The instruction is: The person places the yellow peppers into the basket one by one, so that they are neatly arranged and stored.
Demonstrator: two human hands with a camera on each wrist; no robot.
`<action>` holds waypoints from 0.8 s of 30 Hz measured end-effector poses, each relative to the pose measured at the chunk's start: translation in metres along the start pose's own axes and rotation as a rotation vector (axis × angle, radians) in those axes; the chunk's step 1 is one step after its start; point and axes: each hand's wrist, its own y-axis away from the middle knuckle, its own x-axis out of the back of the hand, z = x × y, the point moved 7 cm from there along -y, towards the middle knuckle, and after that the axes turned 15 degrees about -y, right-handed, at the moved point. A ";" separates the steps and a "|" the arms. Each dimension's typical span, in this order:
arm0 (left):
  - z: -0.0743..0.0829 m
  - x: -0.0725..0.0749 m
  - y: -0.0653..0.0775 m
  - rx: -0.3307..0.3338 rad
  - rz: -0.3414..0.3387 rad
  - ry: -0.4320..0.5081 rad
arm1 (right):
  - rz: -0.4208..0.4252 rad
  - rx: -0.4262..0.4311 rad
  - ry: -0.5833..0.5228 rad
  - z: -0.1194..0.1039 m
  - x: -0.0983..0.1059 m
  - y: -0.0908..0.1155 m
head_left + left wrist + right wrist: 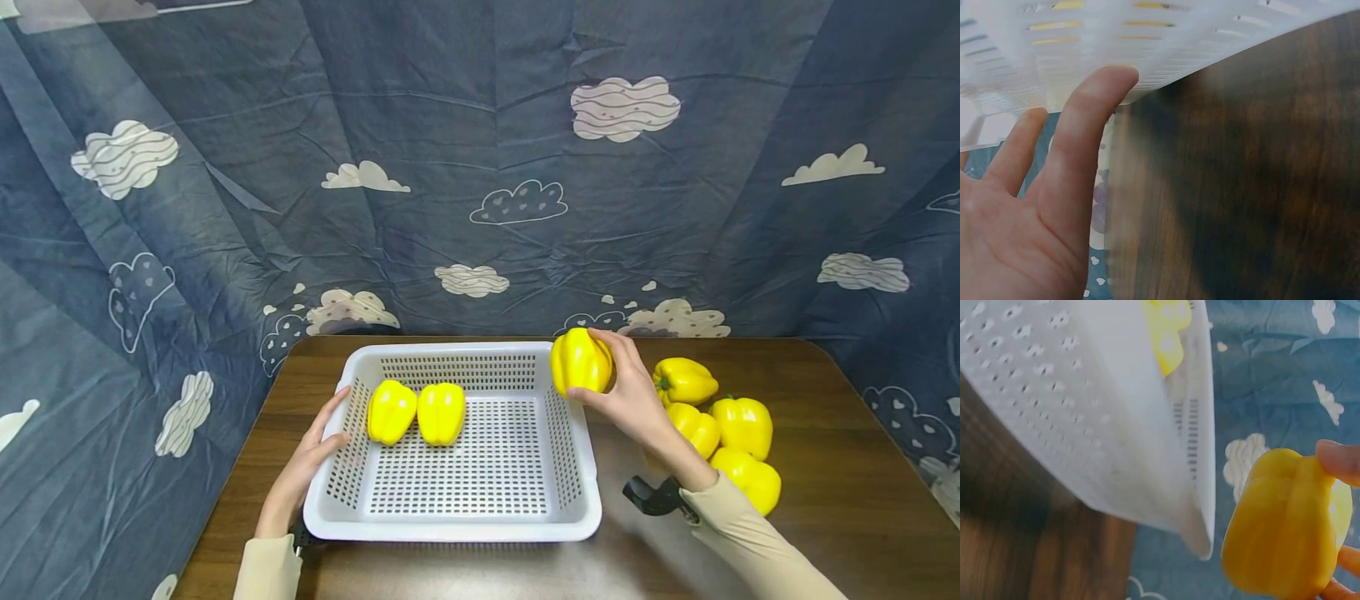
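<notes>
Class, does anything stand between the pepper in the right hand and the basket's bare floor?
Only the basket's right rim may: in the head view, the held pepper overlaps its back corner. Nothing else visible does; the two peppers inside sit left.

Brown wood-grain table (840, 492), slotted white basket (450, 532) resting on it towards the left, yellow peppers (742, 429) grouped closely on the right
</notes>
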 end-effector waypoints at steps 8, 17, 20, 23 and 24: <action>0.000 0.000 0.000 0.007 0.001 0.001 | -0.025 0.034 -0.042 -0.017 -0.016 -0.004; 0.000 0.000 0.000 0.011 -0.004 0.005 | -0.046 0.072 -0.083 -0.030 -0.037 -0.009; 0.000 0.000 0.000 0.014 -0.001 0.002 | -0.045 0.074 -0.094 -0.032 -0.044 -0.010; 0.000 -0.001 0.000 0.018 0.002 -0.003 | -0.045 0.065 -0.104 -0.033 -0.050 -0.011; 0.000 -0.001 0.000 0.019 0.003 -0.004 | -0.046 0.064 -0.106 -0.033 -0.052 -0.011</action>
